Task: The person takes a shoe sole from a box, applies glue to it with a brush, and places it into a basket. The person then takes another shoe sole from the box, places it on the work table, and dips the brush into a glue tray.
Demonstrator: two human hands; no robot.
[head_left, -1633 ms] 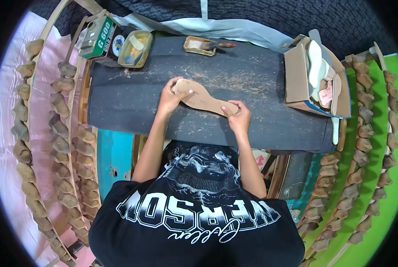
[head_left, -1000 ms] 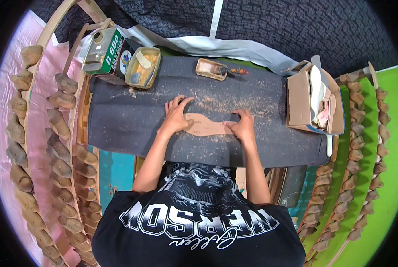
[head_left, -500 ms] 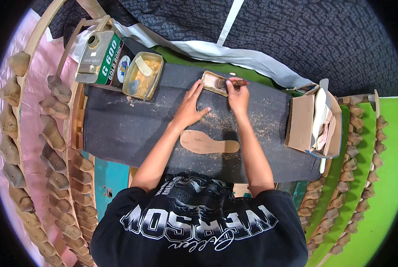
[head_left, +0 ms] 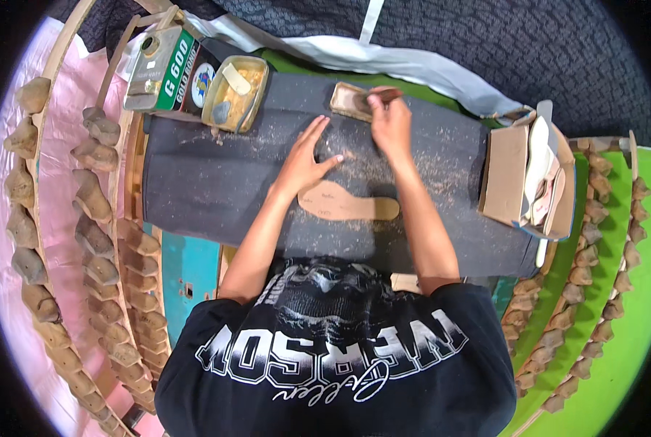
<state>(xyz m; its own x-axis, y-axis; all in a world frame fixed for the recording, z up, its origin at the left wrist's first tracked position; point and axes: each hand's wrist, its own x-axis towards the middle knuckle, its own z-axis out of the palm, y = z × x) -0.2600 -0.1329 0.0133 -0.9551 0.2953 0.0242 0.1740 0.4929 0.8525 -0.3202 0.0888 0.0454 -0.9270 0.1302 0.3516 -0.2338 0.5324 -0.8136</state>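
A tan shoe insole lies flat on the dark, dusty work surface in front of me. My left hand rests just above the insole's left end, palm down with fingers spread, holding nothing. My right hand is further back at a small shallow tin. Its fingers are closed on a brown-handled brush at the tin's right edge.
A green and white metal can and a rectangular tin of yellow glue stand at the back left. An open cardboard box with pale insoles sits at the right. Curved racks of shoe lasts line both sides.
Both hands let go of the insole, which now lies on the surface. My right hand reached back to the small tin and took the brush; my left hand pulled back from the tin.
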